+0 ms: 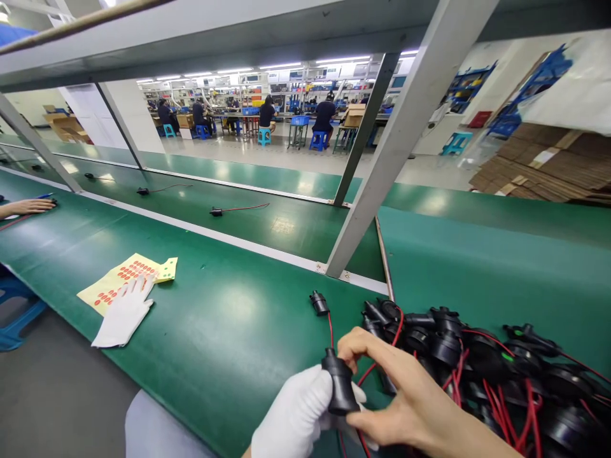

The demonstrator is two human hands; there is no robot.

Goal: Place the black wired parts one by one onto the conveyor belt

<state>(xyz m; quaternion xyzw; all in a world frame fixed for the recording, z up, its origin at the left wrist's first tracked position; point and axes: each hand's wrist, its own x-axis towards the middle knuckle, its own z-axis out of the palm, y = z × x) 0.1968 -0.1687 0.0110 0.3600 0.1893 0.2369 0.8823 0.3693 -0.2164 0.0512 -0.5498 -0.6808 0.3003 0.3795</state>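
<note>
My left hand [296, 413], in a white glove, grips a black cylindrical plastic part [340, 385] with a flared lower end and a narrower neck. My bare right hand [405, 394] holds the same part from the right, fingers near its neck and thumb at its lower rim. A red wire [331, 331] runs from the neck toward a smaller black connector [319, 303] lying on the green bench. Close by on the right is a heap of similar black parts [443, 343] with tangled red wires. What is behind the held part is hidden by my fingers.
A white glove [125, 312] lies partly over a yellow sheet of red stickers [138, 270]. Several wired black parts [217, 211] sit on the dark green belt behind a metal post [382, 159]. Another person's hand [28, 207] rests at far left. Stacked cardboard [548, 162] stands back right.
</note>
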